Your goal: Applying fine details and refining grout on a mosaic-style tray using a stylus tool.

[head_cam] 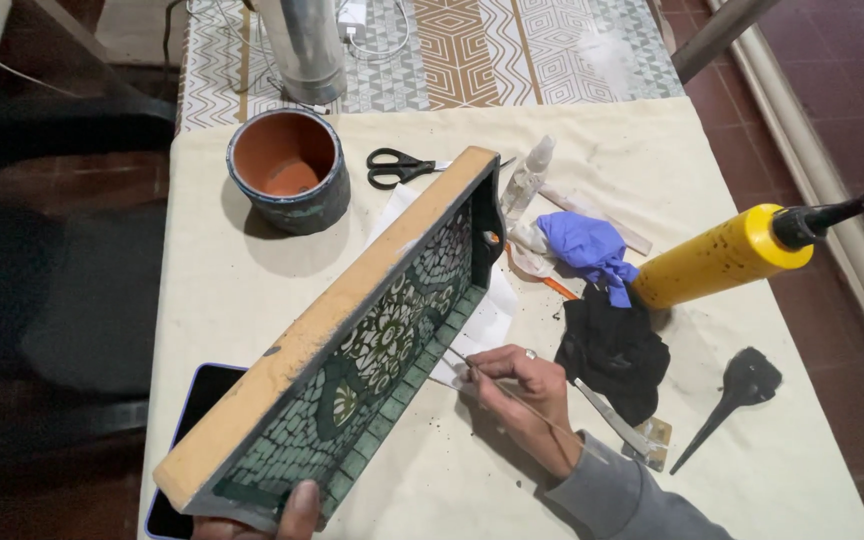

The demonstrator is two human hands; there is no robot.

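Picking at the tile joints: right hand (522, 385) pinched shut on a thin metal tool (472, 364), tip at the lower edge of the mosaic tray (372, 340). Left hand (287, 510) grips the tray's near corner, tilted on edge on the table (252, 280). Next move likely needs a steady tray.

Parts cut off or covered in the head view

The left hand (287, 512) is cropped by the bottom edge; only 1 thumb is seen. The phone (197, 420) is mostly covered by the mosaic tray (352, 340).
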